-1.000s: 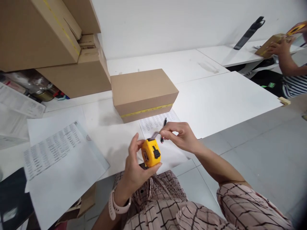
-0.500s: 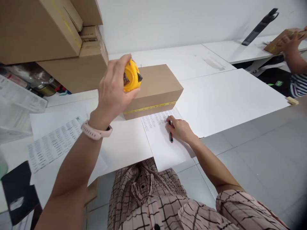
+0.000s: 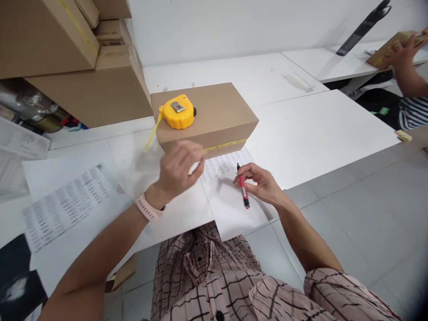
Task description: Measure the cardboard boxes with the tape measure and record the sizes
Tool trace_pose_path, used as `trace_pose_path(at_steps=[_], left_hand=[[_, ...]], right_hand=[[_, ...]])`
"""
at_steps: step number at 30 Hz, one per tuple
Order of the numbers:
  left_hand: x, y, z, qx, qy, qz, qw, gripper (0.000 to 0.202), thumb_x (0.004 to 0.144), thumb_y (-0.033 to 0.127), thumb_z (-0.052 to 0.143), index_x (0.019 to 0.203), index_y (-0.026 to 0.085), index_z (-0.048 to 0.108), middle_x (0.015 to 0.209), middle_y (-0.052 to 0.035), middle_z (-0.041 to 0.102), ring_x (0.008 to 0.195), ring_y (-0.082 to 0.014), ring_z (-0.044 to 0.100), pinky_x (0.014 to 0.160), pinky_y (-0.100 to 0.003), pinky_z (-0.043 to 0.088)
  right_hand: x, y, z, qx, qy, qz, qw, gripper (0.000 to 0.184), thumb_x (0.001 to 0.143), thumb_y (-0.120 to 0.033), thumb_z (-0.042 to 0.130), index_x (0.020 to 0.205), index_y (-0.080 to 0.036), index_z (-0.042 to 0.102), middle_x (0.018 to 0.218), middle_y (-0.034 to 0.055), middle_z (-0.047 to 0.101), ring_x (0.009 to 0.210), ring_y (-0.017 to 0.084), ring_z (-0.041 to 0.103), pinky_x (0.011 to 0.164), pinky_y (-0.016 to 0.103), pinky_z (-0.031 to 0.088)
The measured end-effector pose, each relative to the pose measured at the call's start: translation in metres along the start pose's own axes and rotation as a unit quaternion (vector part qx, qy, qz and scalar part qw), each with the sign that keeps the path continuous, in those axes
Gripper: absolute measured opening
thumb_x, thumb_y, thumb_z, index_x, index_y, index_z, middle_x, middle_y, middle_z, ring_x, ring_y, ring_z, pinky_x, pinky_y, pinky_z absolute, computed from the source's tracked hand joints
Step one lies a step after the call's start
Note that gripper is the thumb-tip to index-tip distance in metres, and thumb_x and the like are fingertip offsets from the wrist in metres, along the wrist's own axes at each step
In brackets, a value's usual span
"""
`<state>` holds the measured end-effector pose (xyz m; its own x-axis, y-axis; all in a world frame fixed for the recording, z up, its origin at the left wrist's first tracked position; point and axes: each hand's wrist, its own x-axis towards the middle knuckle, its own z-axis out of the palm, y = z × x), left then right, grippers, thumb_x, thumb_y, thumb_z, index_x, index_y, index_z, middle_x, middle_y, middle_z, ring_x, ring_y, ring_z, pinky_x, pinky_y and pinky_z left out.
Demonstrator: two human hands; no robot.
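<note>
In my right hand (image 3: 259, 180) is a red and black pen (image 3: 243, 187), pinched between thumb and fingers above a printed sheet (image 3: 230, 209). My left hand (image 3: 182, 167) is at the near side of a closed cardboard box (image 3: 217, 107), slightly blurred. Nothing shows in it; its fingers are curled and the thumb stands apart. A yellow tape measure (image 3: 179, 113) lies on top of the box, its metal clip facing up and its yellow strap hanging over the left edge. The top of the sheet reaches the box's front.
Cardboard boxes (image 3: 93, 84) are stacked at the left. More printed sheets (image 3: 67, 205) lie on the white table (image 3: 317, 129). Another person's hand (image 3: 403, 53) is on a small box (image 3: 384, 55) at the far right, near a dark upright object (image 3: 361, 29).
The tape measure has gone from my left hand onto the box top. My left hand has come down and nearer. My right hand has lifted the pen off the sheet.
</note>
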<state>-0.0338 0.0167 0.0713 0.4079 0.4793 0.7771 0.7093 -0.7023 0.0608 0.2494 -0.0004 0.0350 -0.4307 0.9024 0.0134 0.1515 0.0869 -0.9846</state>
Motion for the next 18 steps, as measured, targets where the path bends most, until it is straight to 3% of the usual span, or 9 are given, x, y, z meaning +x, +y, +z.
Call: trace_pose_path(at_steps=[2, 4, 6, 9, 11, 14, 18], left_hand=[[-0.023, 0.015, 0.006, -0.072, -0.098, 0.026, 0.992, 0.016, 0.098, 0.018, 0.052, 0.100, 0.018, 0.068, 0.095, -0.0054, 0.074, 0.094, -0.0197, 0.068, 0.087, -0.038, 0.056], [-0.044, 0.024, 0.011, -0.108, -0.202, 0.044, 0.972, 0.019, 0.098, 0.022, 0.052, 0.097, 0.017, 0.070, 0.098, -0.0084, 0.075, 0.095, -0.0222, 0.067, 0.085, -0.039, 0.056], [-0.060, 0.029, 0.016, -0.114, -0.264, 0.049, 0.957, 0.021, 0.098, 0.026, 0.053, 0.099, 0.016, 0.071, 0.104, -0.0124, 0.074, 0.097, -0.0254, 0.066, 0.082, -0.042, 0.054], [-0.072, 0.031, 0.020, -0.110, -0.275, 0.031, 0.955, 0.022, 0.098, 0.028, 0.054, 0.100, 0.015, 0.072, 0.107, -0.0139, 0.074, 0.091, -0.0256, 0.064, 0.077, -0.041, 0.051], [-0.076, 0.031, 0.022, -0.114, -0.261, 0.017, 0.958, 0.021, 0.098, 0.027, 0.054, 0.099, 0.017, 0.073, 0.104, -0.0127, 0.075, 0.087, -0.0242, 0.064, 0.075, -0.040, 0.049], [-0.077, 0.033, 0.023, -0.116, -0.248, 0.009, 0.962, 0.020, 0.097, 0.025, 0.054, 0.097, 0.017, 0.072, 0.103, -0.0125, 0.075, 0.086, -0.0237, 0.065, 0.074, -0.038, 0.048], [-0.077, 0.038, 0.020, -0.108, -0.254, 0.034, 0.960, 0.022, 0.095, 0.024, 0.057, 0.108, 0.012, 0.069, 0.120, -0.0177, 0.073, 0.094, -0.0273, 0.067, 0.078, -0.041, 0.052]], right_hand=[[0.004, 0.004, 0.014, -0.009, 0.068, -0.008, 0.998, 0.028, 0.086, -0.046, 0.075, 0.087, -0.024, 0.057, 0.068, -0.0023, 0.064, 0.060, 0.013, 0.056, 0.061, 0.031, 0.045], [0.011, 0.007, 0.028, 0.002, 0.126, 0.003, 0.992, 0.036, 0.093, -0.054, 0.064, 0.078, -0.024, 0.050, 0.058, -0.0049, 0.055, 0.051, 0.011, 0.045, 0.054, 0.030, 0.036], [0.018, 0.009, 0.039, 0.034, 0.136, 0.023, 0.990, 0.038, 0.096, -0.058, 0.057, 0.078, -0.024, 0.050, 0.055, -0.0056, 0.052, 0.051, 0.012, 0.043, 0.055, 0.030, 0.036], [0.030, 0.009, 0.052, 0.090, 0.084, 0.055, 0.991, 0.036, 0.088, -0.059, 0.066, 0.090, -0.023, 0.058, 0.066, -0.0017, 0.064, 0.063, 0.015, 0.057, 0.066, 0.032, 0.046], [0.037, 0.011, 0.058, 0.096, 0.067, 0.067, 0.991, 0.038, 0.082, -0.057, 0.074, 0.087, -0.022, 0.060, 0.072, 0.0007, 0.067, 0.068, 0.015, 0.059, 0.069, 0.033, 0.047], [0.043, 0.018, 0.064, 0.055, 0.086, 0.053, 0.993, 0.038, 0.080, -0.054, 0.076, 0.076, -0.022, 0.058, 0.066, -0.0024, 0.057, 0.062, 0.012, 0.049, 0.061, 0.031, 0.040], [0.046, 0.027, 0.069, 0.022, 0.099, 0.018, 0.995, 0.031, 0.083, -0.048, 0.075, 0.087, -0.023, 0.057, 0.067, -0.0049, 0.050, 0.060, 0.012, 0.041, 0.057, 0.029, 0.033]])
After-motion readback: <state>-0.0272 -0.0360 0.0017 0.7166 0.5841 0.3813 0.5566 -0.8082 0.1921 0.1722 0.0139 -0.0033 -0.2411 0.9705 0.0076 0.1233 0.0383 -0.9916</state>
